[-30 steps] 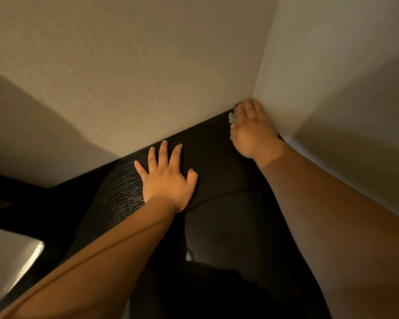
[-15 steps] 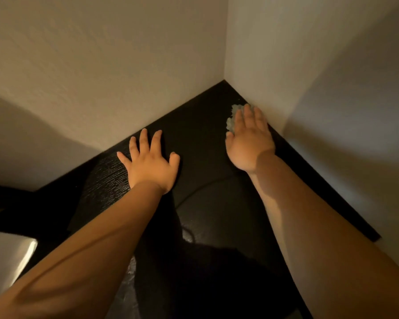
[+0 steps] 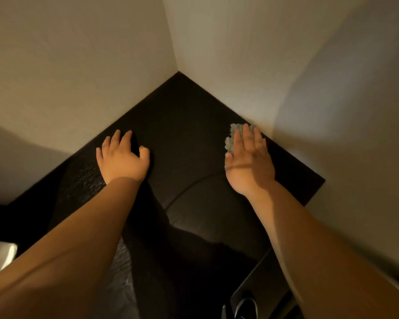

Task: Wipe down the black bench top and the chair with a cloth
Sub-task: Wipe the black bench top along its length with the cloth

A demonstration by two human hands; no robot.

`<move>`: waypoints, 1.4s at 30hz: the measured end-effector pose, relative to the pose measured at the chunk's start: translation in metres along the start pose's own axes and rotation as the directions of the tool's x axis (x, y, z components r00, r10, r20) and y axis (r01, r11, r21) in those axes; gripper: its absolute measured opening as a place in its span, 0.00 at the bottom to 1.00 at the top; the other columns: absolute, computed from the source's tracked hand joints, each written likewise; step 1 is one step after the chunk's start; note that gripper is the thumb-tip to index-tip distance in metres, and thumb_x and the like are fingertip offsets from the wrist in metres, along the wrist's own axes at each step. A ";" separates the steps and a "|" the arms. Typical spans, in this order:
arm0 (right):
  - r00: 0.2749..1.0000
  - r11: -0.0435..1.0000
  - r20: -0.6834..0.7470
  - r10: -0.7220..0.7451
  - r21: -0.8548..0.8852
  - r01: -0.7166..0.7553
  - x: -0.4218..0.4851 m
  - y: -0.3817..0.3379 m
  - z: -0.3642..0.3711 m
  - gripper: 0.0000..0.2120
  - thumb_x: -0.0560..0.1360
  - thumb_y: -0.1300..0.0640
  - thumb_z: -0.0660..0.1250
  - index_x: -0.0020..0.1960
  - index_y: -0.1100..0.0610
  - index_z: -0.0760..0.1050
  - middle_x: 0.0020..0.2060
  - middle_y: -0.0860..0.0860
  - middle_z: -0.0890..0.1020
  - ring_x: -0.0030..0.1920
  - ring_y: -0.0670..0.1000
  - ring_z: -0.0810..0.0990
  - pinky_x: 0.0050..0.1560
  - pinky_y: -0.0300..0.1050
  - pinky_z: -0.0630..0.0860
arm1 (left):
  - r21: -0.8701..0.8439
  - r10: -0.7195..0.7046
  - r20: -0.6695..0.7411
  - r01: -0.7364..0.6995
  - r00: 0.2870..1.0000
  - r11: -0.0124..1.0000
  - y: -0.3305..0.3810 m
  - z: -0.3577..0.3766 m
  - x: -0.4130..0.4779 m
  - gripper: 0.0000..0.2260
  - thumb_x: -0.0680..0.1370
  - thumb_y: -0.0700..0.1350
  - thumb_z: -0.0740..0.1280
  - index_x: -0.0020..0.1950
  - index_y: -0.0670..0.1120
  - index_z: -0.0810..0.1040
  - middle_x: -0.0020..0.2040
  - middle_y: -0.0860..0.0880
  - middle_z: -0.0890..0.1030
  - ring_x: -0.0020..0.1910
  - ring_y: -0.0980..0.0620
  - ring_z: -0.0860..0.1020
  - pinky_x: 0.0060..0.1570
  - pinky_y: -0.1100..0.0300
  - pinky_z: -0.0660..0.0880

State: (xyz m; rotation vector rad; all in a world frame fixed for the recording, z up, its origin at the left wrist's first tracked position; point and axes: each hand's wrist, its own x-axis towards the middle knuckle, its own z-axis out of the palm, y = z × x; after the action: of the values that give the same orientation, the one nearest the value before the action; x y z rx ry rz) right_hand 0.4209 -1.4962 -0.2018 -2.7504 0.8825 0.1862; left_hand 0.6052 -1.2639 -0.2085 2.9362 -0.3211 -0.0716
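Pressing cloth [image 3: 232, 132] on bench top [image 3: 182, 125], right hand [image 3: 249, 162] flat — just beside wall [image 3: 286, 77]

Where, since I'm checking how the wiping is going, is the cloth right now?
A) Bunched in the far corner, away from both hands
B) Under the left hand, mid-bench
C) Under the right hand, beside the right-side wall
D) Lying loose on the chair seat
C: the pale cloth peeks out from under the flat right hand on the bench top next to the wall; the left hand covers nothing.
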 end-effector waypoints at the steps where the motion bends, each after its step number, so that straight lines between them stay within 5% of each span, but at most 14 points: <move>1: 1.000 1.000 -0.012 0.009 -0.021 -0.010 0.005 -0.007 0.001 0.34 0.85 0.44 0.51 0.85 0.58 0.46 0.84 0.58 0.47 0.83 0.61 0.43 0.83 0.57 0.44 | -0.021 -0.011 0.034 0.012 0.999 1.000 0.006 0.001 -0.008 0.32 0.81 0.61 0.56 0.85 0.54 0.62 0.86 0.46 0.58 0.85 0.42 0.53 0.83 0.38 0.48; 7: 0.978 0.978 0.013 -0.209 -0.013 0.210 0.058 -0.025 -0.005 0.32 0.86 0.43 0.49 0.85 0.57 0.46 0.85 0.56 0.48 0.84 0.59 0.44 0.83 0.56 0.45 | -0.031 0.158 0.126 -0.156 0.979 0.987 0.047 0.017 -0.075 0.33 0.83 0.62 0.56 0.87 0.56 0.53 0.88 0.49 0.49 0.86 0.46 0.44 0.83 0.41 0.41; 17: 0.999 0.999 -0.020 0.047 0.000 -0.047 -0.007 0.005 0.003 0.33 0.85 0.45 0.50 0.85 0.57 0.46 0.84 0.57 0.47 0.83 0.61 0.42 0.83 0.57 0.45 | -0.018 0.168 0.131 -0.167 0.977 0.986 0.047 0.020 -0.069 0.34 0.82 0.63 0.54 0.86 0.57 0.52 0.87 0.50 0.48 0.86 0.46 0.43 0.83 0.40 0.42; 24: 0.991 0.991 -0.030 -0.130 -0.040 0.128 0.028 0.000 0.003 0.33 0.85 0.43 0.49 0.85 0.56 0.49 0.84 0.55 0.50 0.84 0.59 0.45 0.83 0.56 0.45 | -0.011 0.169 0.119 -0.169 0.978 0.986 0.046 0.020 -0.068 0.34 0.81 0.66 0.52 0.86 0.58 0.52 0.87 0.50 0.49 0.86 0.45 0.44 0.83 0.40 0.42; 32: 0.999 0.999 -0.044 0.003 0.044 -0.001 -0.073 0.057 0.005 0.33 0.84 0.45 0.53 0.85 0.56 0.50 0.84 0.55 0.50 0.84 0.58 0.45 0.82 0.54 0.47 | -0.040 0.168 0.090 -0.165 0.982 0.985 0.049 0.014 -0.072 0.33 0.81 0.65 0.55 0.85 0.57 0.58 0.87 0.49 0.53 0.86 0.44 0.48 0.83 0.40 0.44; 37: 1.000 1.000 -0.018 -0.001 -0.005 0.001 -0.060 0.056 0.004 0.34 0.84 0.43 0.51 0.85 0.56 0.47 0.84 0.56 0.48 0.84 0.60 0.44 0.83 0.57 0.45 | -0.059 0.258 0.041 -0.255 0.965 0.965 0.049 0.012 -0.082 0.29 0.82 0.59 0.60 0.83 0.54 0.66 0.85 0.47 0.62 0.84 0.43 0.56 0.83 0.40 0.50; 42: 0.991 0.992 0.036 -0.125 0.006 0.125 -0.053 0.074 -0.003 0.33 0.86 0.42 0.48 0.85 0.55 0.45 0.85 0.54 0.46 0.84 0.58 0.42 0.83 0.56 0.44 | -0.008 0.296 0.139 -0.298 0.945 0.954 0.055 0.014 -0.117 0.32 0.83 0.61 0.58 0.86 0.55 0.58 0.87 0.48 0.55 0.85 0.43 0.50 0.83 0.42 0.46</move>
State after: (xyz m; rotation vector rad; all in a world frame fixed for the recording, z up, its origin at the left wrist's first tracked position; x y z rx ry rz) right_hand 0.3352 -1.5260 -0.2031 -2.7786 0.6974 0.2106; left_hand 0.4788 -1.2935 -0.2085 2.8638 -0.7845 -0.2330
